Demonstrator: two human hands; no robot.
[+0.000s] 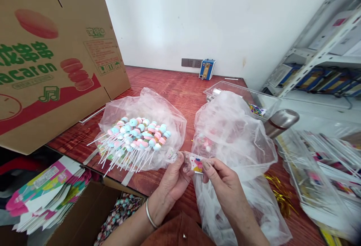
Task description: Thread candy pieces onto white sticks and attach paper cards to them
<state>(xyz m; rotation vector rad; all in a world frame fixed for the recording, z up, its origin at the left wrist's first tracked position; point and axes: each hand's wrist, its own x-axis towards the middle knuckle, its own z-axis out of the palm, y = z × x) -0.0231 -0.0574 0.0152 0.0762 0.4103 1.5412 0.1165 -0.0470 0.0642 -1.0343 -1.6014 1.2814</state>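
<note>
My left hand (172, 181) and my right hand (222, 180) meet just over the table's near edge, both pinching a small clear printed wrapper (194, 162) between thumbs and fingertips. A silver bangle sits on my left wrist. Behind my left hand lies an open clear plastic bag (146, 105) holding several pastel marshmallow skewers (135, 137), white sticks pointing toward me. In front of my right hand stands a crumpled clear plastic bag (234, 133) with a few sweets inside, hard to make out.
A large macaron-printed cardboard box (50, 58) stands at the left on the red wooden table (175, 84). A clear tray (239, 91), a steel flask (279, 122) and stacked clear packets (324, 170) are at right. Gold twist ties (278, 191) lie nearby. Printed cards (45, 193) sit below left.
</note>
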